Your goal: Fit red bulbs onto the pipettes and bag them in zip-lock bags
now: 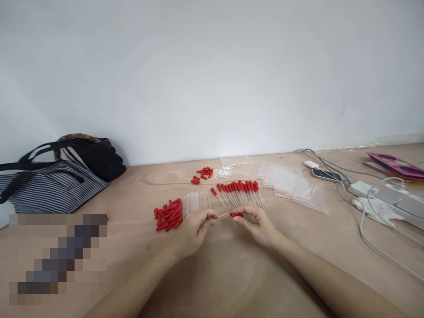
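Note:
Between the thumb and fingers of my left hand [196, 229] is a thin clear dropper tube [223, 216], its free end pointing right. My right hand [260, 226] pinches a red rubber dropper bulb [236, 215], whose opening faces that tube. The two ends are very close; whether they touch I cannot tell. Just beyond my hands lies a fanned row of droppers with red bulbs on clear tubes [238, 187]. Left of my left hand is a pile of loose red bulbs [168, 216], with a row of bare clear tubes [192, 202] beside it.
Farther back lie a smaller group of red bulbs [206, 171] and more clear tubes [224, 172]. Clear plastic bags [288, 181] spread to the right. Beyond them are a phone-like device [326, 175], a power strip [384, 195] and cables. A striped bag [53, 187] stands at left.

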{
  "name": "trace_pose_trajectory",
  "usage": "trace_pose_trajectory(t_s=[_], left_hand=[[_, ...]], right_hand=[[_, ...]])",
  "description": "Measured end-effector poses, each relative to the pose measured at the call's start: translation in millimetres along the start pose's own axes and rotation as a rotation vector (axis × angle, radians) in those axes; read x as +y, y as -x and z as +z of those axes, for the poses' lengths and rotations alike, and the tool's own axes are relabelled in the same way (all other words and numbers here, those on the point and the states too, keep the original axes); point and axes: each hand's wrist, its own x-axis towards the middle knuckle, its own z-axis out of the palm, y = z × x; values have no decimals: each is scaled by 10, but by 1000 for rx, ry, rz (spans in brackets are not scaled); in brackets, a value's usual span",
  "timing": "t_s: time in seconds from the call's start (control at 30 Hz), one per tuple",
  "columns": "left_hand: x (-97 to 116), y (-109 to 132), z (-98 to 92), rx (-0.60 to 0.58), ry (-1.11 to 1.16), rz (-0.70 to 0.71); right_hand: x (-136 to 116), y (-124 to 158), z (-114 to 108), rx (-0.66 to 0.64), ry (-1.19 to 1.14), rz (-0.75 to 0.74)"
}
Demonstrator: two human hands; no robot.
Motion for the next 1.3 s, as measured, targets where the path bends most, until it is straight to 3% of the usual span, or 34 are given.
trace_pose_trajectory(t_s=[0.2,0.43,0.83,1.3], left_hand=[[-48,61,70,91,-41,164],[-36,55,80,117,-83,209],[-73,31,176,146,-272,365],[-10,56,206,216,-503,473]], right_hand=[[-68,8,11,-70,-35,-88],[-128,29,0,-113,-80,-104],[-86,69,69,-20,-103,-4],[-62,94,47,-52,13,-111]])
